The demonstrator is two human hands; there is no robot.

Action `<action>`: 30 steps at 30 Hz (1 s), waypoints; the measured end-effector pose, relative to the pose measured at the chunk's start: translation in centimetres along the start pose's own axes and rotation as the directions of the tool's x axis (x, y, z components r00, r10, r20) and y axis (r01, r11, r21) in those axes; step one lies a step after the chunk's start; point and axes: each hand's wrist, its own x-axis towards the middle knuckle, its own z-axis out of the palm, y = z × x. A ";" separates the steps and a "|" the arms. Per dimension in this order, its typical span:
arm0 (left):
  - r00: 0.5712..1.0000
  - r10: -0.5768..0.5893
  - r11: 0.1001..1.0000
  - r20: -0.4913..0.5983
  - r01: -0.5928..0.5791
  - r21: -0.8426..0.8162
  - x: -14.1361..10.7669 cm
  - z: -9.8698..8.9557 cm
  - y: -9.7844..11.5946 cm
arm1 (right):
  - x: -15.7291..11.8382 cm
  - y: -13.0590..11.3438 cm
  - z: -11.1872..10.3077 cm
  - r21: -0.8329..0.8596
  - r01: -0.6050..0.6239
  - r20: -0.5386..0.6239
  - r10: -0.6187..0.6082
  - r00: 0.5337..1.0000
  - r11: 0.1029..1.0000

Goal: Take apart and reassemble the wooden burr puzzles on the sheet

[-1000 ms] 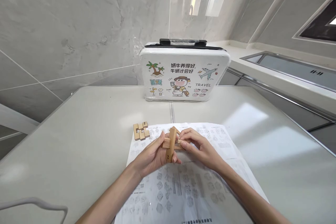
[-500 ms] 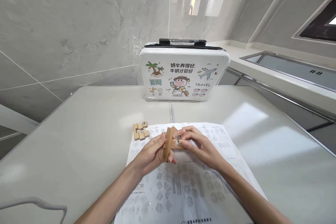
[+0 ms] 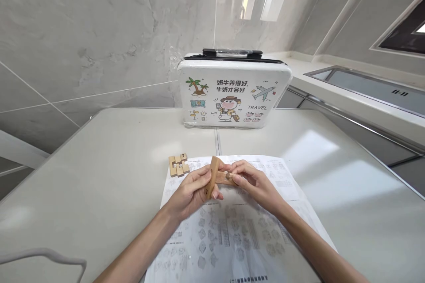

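Observation:
My left hand (image 3: 194,192) is closed around a wooden puzzle block (image 3: 213,176), a long bar with a dark mark near its lower end, tilted slightly right at the top. A second flat wooden piece (image 3: 223,177) extends from behind this bar toward the right. Between the thumb and fingers of my right hand (image 3: 254,183) is a small wooden peg (image 3: 229,176), its end pointing left at the flat piece. Whether the peg touches that piece I cannot tell. Fingers cover parts of both pieces. Beyond my left hand, notched wooden puzzle pieces (image 3: 178,169) lie grouped on the table.
Under my hands a printed instruction sheet (image 3: 229,252) with puzzle drawings covers part of the white table (image 3: 109,163). A white cartoon case (image 3: 207,70) in plastic wrap stands at the back. A grey cable (image 3: 40,253) lies at the lower left.
The long bar has turned a little in my left hand and more of its broad face shows. My right hand has shifted slightly right, with the small peg still between its fingers.

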 end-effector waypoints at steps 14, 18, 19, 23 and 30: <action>1.000 0.024 0.998 0.006 -0.024 0.063 -0.2 -0.9 0.0 | 0.0 -0.2 -0.4 0.010 -0.041 -0.004 0.041 0.999 0.999; 0.983 0.119 0.990 -0.137 -0.107 0.097 0.1 -0.5 0.4 | 0.1 0.4 -0.6 -0.029 -0.075 -0.116 0.072 0.991 0.997; 0.972 0.142 0.982 -0.187 -0.115 0.147 0.2 -0.4 0.4 | 0.1 0.6 -0.6 -0.047 -0.096 -0.169 0.087 0.982 0.994; 0.901 0.322 0.806 -0.291 -0.099 0.584 0.3 0.1 0.0 | 0.3 1.6 -0.7 -0.134 -0.203 -0.371 0.141 0.918 0.970; 0.837 0.487 0.354 -0.250 0.073 0.932 0.3 0.6 -1.1 | 0.2 2.5 -0.5 -0.361 -0.220 -0.473 0.026 0.881 0.906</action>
